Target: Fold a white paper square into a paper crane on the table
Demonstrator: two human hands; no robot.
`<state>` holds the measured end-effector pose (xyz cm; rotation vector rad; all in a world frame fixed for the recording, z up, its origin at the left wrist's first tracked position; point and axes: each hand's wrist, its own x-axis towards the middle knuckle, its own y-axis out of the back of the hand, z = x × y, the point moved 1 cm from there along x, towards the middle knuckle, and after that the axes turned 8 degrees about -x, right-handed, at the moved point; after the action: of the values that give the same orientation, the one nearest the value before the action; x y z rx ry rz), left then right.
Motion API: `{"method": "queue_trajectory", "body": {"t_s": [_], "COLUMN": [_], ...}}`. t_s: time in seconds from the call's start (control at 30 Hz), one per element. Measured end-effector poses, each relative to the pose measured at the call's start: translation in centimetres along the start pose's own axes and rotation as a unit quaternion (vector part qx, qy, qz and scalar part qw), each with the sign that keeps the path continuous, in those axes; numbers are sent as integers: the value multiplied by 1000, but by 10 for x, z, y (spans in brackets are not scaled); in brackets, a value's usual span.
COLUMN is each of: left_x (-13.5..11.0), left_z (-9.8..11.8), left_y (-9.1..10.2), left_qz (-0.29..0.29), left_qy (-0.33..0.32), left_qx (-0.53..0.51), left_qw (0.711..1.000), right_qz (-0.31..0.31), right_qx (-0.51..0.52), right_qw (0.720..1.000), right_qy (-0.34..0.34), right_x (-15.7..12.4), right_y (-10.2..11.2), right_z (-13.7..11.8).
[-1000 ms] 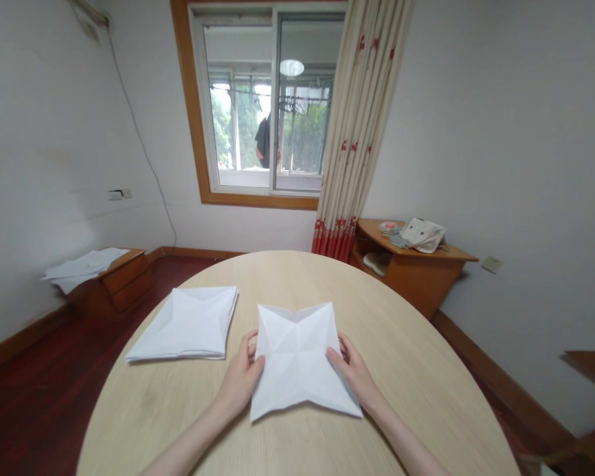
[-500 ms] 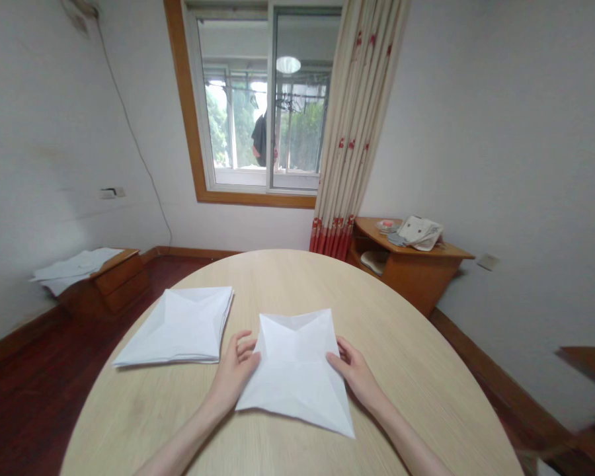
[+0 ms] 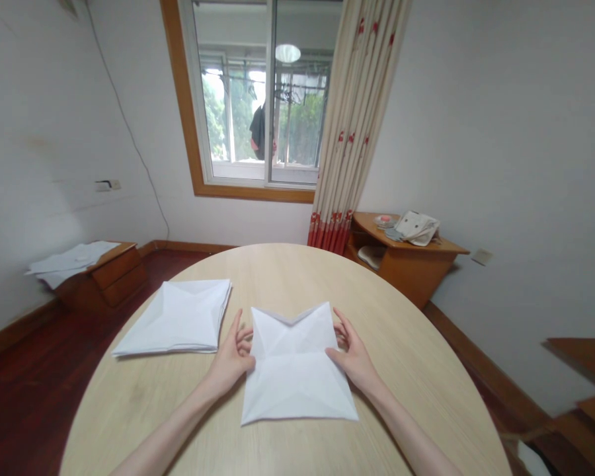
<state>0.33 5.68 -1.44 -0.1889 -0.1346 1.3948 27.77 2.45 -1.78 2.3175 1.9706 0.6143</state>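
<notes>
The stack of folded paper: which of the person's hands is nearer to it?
Left. The left hand sits just beside the stack, at the left edge of the creased sheet; the right hand touches its opposite edge.

Creased sheet (image 3: 295, 373) is laid flat on round table (image 3: 287, 271). Sheet's left edge is held by left hand (image 3: 233, 360), thumb on top, fingers spread. Right edge is held likewise by right hand (image 3: 354, 360). Paper stack (image 3: 178, 317) is seen left of sheet, apart. Window (image 3: 250, 99) and curtain (image 3: 357, 125) are seen beyond sheet.
</notes>
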Motion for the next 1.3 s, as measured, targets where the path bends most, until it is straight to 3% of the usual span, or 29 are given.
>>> {"method": "queue_trajectory", "body": {"t_s": [0.13, 0.5, 0.63, 0.9, 1.07, 1.3], "left_x": [-4, -8, -9, -17, -24, -30], "left_z": [3, 12, 16, 27, 37, 46], "left_y": [-2, 4, 3, -3, -5, -10], "left_qz": [-38, -7, -28, -74, -90, -175], "left_qy": [-21, -113, -137, -85, -95, -2], "left_qx": [36, 145, 147, 28, -36, -57], "left_qw": [998, 983, 979, 993, 991, 983], "right_qz": [-5, 15, 18, -22, -39, -40], "right_qx": [-11, 17, 11, -3, 1, -37], "right_qw": [1000, 1000, 1000, 998, 996, 994], "right_qy": [18, 4, 15, 61, 78, 99], "right_x": [0, -2, -2, -10, -17, -20], "right_y": [1, 3, 5, 12, 12, 10], "right_z": [-3, -8, -11, -31, -45, -56]}}
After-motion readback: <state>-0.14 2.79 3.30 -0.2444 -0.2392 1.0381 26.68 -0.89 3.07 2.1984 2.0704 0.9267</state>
